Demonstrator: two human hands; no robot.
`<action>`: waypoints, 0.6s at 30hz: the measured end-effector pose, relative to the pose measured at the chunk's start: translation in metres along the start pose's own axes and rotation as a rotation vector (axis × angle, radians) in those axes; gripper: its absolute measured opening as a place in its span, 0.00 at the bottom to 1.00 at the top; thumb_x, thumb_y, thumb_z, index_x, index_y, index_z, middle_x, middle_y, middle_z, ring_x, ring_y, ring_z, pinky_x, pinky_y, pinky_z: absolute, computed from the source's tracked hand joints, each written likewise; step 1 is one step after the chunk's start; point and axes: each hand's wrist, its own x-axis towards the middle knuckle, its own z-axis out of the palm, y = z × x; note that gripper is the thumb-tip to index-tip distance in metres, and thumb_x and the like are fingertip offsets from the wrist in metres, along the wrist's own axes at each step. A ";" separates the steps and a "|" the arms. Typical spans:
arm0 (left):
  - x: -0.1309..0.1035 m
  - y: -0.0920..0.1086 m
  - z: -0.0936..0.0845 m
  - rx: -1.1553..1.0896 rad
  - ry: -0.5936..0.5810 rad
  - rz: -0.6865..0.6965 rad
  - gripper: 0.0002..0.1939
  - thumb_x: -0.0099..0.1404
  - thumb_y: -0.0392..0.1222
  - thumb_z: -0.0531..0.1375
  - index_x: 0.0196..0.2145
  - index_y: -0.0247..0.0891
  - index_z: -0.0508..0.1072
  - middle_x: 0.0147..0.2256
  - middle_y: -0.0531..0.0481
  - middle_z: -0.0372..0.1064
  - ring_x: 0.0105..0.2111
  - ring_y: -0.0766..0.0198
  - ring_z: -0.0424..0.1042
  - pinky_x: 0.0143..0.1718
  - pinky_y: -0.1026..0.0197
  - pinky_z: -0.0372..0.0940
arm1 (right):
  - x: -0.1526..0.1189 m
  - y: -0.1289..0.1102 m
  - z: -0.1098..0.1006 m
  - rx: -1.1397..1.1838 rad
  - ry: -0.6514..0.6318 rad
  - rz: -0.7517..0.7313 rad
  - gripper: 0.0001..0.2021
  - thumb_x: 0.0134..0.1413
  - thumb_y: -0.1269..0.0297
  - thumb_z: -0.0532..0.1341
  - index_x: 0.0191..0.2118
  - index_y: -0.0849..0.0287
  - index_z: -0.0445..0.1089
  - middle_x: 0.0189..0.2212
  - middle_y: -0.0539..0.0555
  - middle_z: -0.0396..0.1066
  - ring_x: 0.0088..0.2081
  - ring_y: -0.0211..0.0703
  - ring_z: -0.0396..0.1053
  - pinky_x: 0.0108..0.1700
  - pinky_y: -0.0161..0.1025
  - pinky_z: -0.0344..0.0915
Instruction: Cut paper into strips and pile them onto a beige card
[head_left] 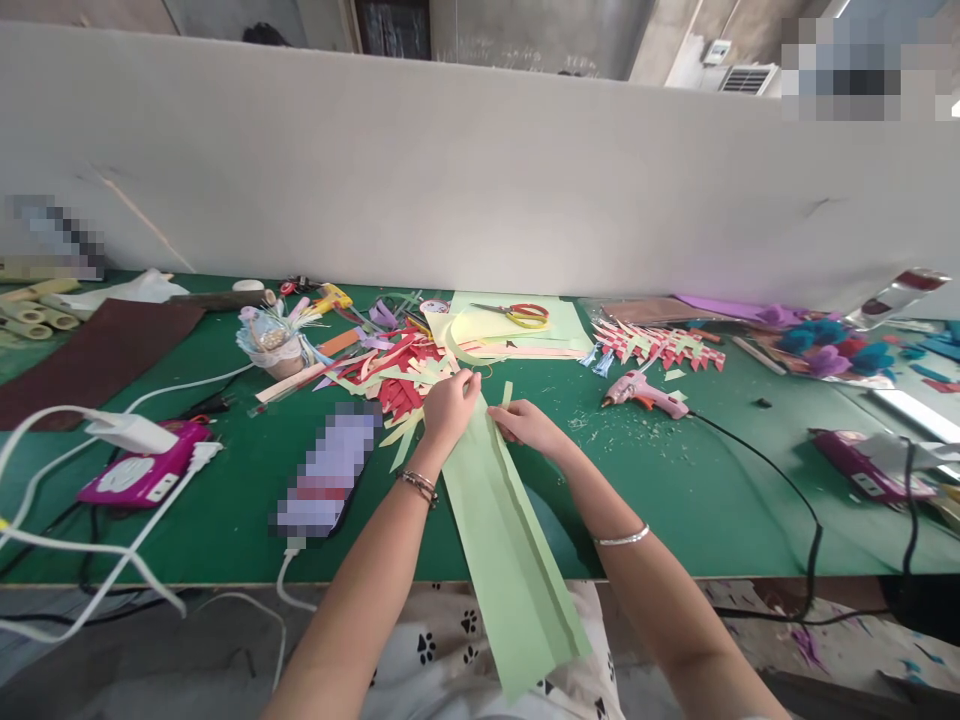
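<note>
A long sheet of light green paper (499, 530) runs from the table over its front edge toward my lap, with a crease along its right side. Near its far end, my left hand (452, 408) is closed with its fingers pinched on the paper. My right hand (531, 425) pinches the sheet's right edge, and a short green strip sticks up beside the fingertips. Just beyond my left hand lies a heap of red, yellow and green paper strips (401, 375). Scissors with red and yellow handles (525, 316) rest on pale paper sheets (566, 330) behind the hands.
A pink glue gun (646, 394) lies at right, its black cord trailing to the front edge. A phone (330, 470) on a white cable is at left. Magenta power strips (146, 465) stand on both sides. A cup of paper strips (274, 340) and woven red-white pieces (660, 345) sit behind.
</note>
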 end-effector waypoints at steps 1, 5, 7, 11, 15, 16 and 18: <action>0.000 0.000 -0.001 -0.004 0.003 0.004 0.16 0.65 0.47 0.47 0.22 0.40 0.62 0.18 0.52 0.60 0.20 0.65 0.58 0.22 0.63 0.43 | 0.000 0.000 -0.001 0.000 -0.013 -0.001 0.21 0.49 0.55 0.55 0.12 0.58 0.54 0.09 0.44 0.53 0.14 0.29 0.50 0.19 0.32 0.49; 0.002 -0.003 -0.005 -0.021 0.016 0.000 0.17 0.65 0.48 0.46 0.22 0.40 0.62 0.17 0.53 0.57 0.19 0.66 0.56 0.22 0.64 0.44 | -0.004 0.003 -0.006 0.001 -0.051 -0.008 0.18 0.49 0.55 0.55 0.14 0.58 0.55 0.10 0.44 0.55 0.14 0.28 0.49 0.19 0.31 0.48; 0.003 -0.006 -0.007 -0.025 0.031 -0.016 0.18 0.65 0.48 0.45 0.22 0.40 0.61 0.17 0.54 0.56 0.19 0.66 0.55 0.22 0.64 0.45 | -0.008 0.006 -0.010 -0.010 -0.052 -0.003 0.18 0.48 0.55 0.56 0.15 0.58 0.55 0.10 0.44 0.55 0.13 0.29 0.50 0.19 0.31 0.48; 0.005 -0.008 -0.007 -0.022 0.059 -0.043 0.18 0.66 0.48 0.45 0.22 0.40 0.61 0.17 0.54 0.56 0.18 0.66 0.54 0.22 0.63 0.44 | -0.015 0.013 -0.016 -0.040 -0.010 0.018 0.19 0.46 0.52 0.58 0.15 0.58 0.56 0.10 0.45 0.56 0.14 0.30 0.52 0.19 0.32 0.49; 0.003 -0.005 -0.006 -0.014 0.059 -0.041 0.17 0.65 0.48 0.47 0.22 0.40 0.62 0.18 0.53 0.59 0.19 0.66 0.56 0.22 0.63 0.43 | -0.018 0.007 -0.011 -0.037 0.047 0.011 0.21 0.50 0.46 0.52 0.19 0.59 0.61 0.13 0.46 0.58 0.16 0.32 0.55 0.21 0.32 0.53; 0.002 -0.004 -0.006 -0.011 0.059 -0.042 0.17 0.65 0.47 0.47 0.22 0.40 0.63 0.18 0.52 0.61 0.19 0.66 0.57 0.22 0.63 0.43 | -0.018 0.004 -0.009 -0.060 0.055 0.000 0.21 0.50 0.46 0.52 0.19 0.59 0.62 0.14 0.47 0.59 0.17 0.32 0.56 0.22 0.32 0.53; 0.002 -0.003 -0.006 -0.006 0.061 -0.046 0.16 0.65 0.47 0.47 0.22 0.39 0.63 0.20 0.51 0.63 0.20 0.66 0.57 0.22 0.63 0.43 | -0.018 -0.001 -0.003 -0.141 0.066 -0.021 0.21 0.49 0.48 0.55 0.17 0.59 0.60 0.14 0.46 0.59 0.18 0.32 0.55 0.23 0.32 0.51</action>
